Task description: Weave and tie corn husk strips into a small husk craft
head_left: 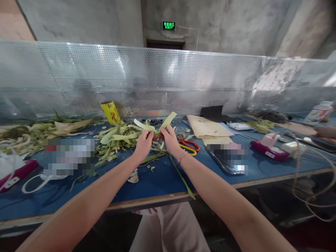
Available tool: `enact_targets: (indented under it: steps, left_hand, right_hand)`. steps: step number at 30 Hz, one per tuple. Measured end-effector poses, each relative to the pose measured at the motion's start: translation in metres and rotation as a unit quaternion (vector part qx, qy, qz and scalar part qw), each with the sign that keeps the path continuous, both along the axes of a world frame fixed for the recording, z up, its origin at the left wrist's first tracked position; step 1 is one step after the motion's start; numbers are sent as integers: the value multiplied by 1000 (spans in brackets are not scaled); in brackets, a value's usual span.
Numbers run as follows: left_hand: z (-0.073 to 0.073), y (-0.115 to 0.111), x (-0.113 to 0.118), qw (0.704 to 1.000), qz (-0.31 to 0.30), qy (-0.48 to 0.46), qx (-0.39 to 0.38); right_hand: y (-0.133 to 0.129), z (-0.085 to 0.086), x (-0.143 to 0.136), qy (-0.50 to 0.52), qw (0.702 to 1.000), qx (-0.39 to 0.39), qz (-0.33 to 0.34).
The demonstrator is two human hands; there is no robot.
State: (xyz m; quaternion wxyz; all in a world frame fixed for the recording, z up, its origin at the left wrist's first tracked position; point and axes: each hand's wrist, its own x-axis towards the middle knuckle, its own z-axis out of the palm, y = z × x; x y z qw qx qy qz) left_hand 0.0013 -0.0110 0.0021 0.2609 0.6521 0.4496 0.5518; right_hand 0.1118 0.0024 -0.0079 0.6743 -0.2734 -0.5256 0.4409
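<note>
At frame centre, left hand (pixel 144 141) and right hand (pixel 171 140) pinch thin pale-green leaf strips (pixel 169 119), which hard pulling could tear.

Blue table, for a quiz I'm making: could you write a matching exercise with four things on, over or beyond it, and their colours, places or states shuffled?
1. Right hand
2. Exit sign
3. Tube
4. Looped handles

A. Tilted, near the mesh screen
B. Red and yellow
C. Pinching a pale leaf strip
D. Lit green

Pairs: 1-C, 2-D, 3-A, 4-B
</note>
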Motion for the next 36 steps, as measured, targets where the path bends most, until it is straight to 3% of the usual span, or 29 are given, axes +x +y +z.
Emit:
enact_targets:
  steps: [4, 9, 14, 20, 30, 36]
  left_hand:
    - [7, -7, 0, 1000, 0, -13, -1]
    - [5, -4, -1, 999, -13, -38, 15]
    - [-2, 8, -3, 995, -55, -77, 10]
    - [2, 5, 2, 975, -127, -182, -28]
    - [-1, 9, 1, 980, -84, -174, 45]
    - [2, 11, -5, 978, -102, -182, -9]
  right_hand:
    - [-5, 2, -1, -44, 998, 35, 8]
    - [-7, 2, -4, -66, 995, 20, 65]
    - [-3, 0, -5, -51, 998, 36, 29]
    - [-2, 0, -5, -58, 998, 25, 23]
    - [-7, 2, -11, -42, 999, 10, 12]
    - [-7, 1, -11, 10, 997, 1, 82]
